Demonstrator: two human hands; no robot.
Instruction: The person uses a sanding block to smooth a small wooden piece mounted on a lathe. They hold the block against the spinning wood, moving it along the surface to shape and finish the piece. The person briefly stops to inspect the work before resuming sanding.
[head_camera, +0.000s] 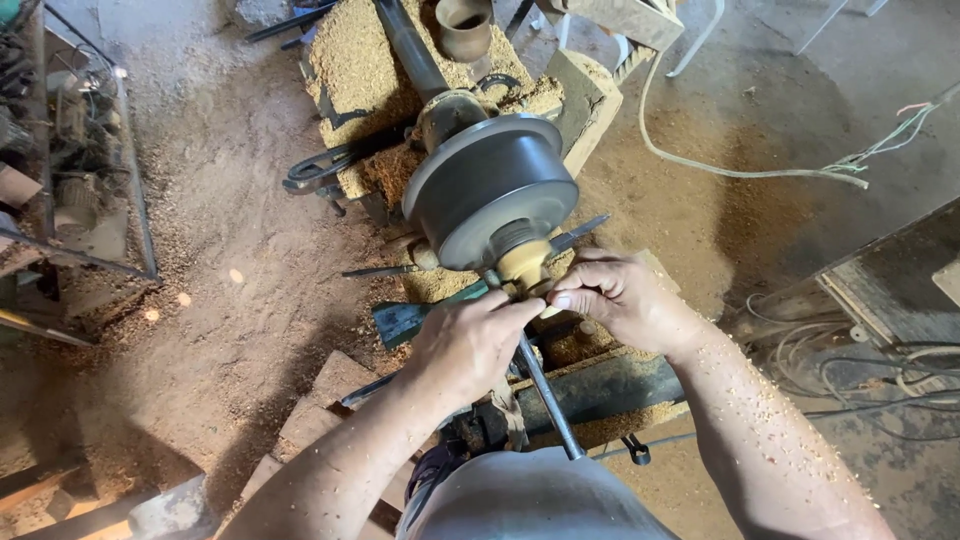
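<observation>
Left hand (468, 340) closed around long metal tool (548, 395); right hand (620, 298) pinches small wooden piece (524, 268) mounted on grey lathe disc (490, 190). Sawdust (350, 60) heaped behind.

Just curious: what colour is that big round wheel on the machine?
Dark grey wheel, best seen in the head view.

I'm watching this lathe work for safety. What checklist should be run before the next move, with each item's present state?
1. Left hand on the long metal tool: ok, closed around it.
2. Right hand steadying near the small wooden piece: ok, fingertips at it.
3. Tool tip meets the wooden piece: cannot tell, hidden by fingers.
4. Round grey chuck spinning or stopped: cannot tell.
5. Loose tools on the sawdust-covered bench near the chuck: not ok.
6. Cables away from hands: ok.
</observation>
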